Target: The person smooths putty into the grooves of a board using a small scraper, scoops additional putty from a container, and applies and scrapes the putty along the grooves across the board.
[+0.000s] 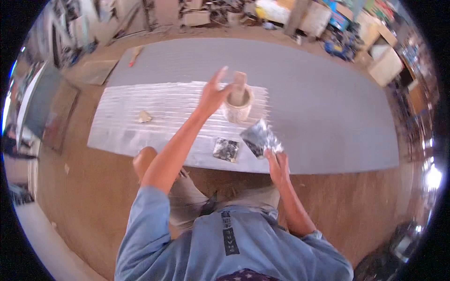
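On the grey sheet (328, 107), near half coated pale, I judged; left hand (213, 96), fingers spread, touched the bucket (237, 107) holding a brush (239, 84), while right hand (277, 165) gripped a trowel (259, 138) just beside it.

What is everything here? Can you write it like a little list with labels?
Place: workshop floor, large grey board with a pale coated patch
Left hand: raised, fingers spread, beside the small bucket
Bucket: holds a wooden stick standing in it
Right hand: grips a putty-smeared scraper
Second scraper: lies flat on the board
Small lump: lies on the coated patch
Clothing: blue shirt
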A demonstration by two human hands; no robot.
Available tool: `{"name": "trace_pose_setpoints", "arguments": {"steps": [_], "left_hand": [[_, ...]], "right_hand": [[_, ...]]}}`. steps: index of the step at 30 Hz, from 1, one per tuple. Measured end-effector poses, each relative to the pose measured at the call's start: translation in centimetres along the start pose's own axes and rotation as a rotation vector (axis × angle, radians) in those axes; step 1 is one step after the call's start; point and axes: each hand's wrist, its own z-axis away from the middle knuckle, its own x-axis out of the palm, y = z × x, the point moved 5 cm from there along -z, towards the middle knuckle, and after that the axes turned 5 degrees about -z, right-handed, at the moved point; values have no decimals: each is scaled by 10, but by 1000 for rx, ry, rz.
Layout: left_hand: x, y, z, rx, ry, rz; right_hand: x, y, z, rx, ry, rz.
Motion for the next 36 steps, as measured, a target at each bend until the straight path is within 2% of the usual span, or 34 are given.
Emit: {"name": "trace_pose_setpoints", "arguments": {"steps": [2, 4, 6, 7, 10, 11, 12, 13, 14, 16, 21, 23, 30, 36], "left_hand": [[13, 9, -23, -13, -51, -176], [27, -3, -35, 47, -56, -157], [21, 6, -29, 20, -30, -163], [17, 11, -23, 7, -31, -155], [-1, 19, -13, 36, 77, -174], [-3, 22, -11, 30, 80, -179], [-10, 31, -8, 91, 169, -155], [-15, 36, -4, 152, 258, -133], [-16, 36, -1, 146, 264, -140], [-10, 40, 2, 207, 147, -280], [1, 31, -5, 103, 39, -384], [5, 33, -11, 134, -14, -452], [17, 25, -23, 58, -34, -497], [11, 11, -24, -45, 28, -377]], "right_hand": [[6, -24, 11, -189, -1, -15], [13, -42, 12, -271, -37, -75], [16, -56, 10, -505, -30, -133], [20, -57, 5, -512, -45, -136], [27, -75, -16, -678, -53, 12], [30, -86, -19, -798, -38, 179], [34, -95, -22, -917, -24, 349], [39, -96, -32, -930, -28, 362], [43, -95, -40, -935, -38, 358], [49, -95, -54, -939, -18, 393], [51, -91, -54, -929, -34, 498], [52, -91, -54, -936, -37, 530], [54, -90, -54, -899, -71, 535], [55, -92, -53, -877, -69, 540]]}}
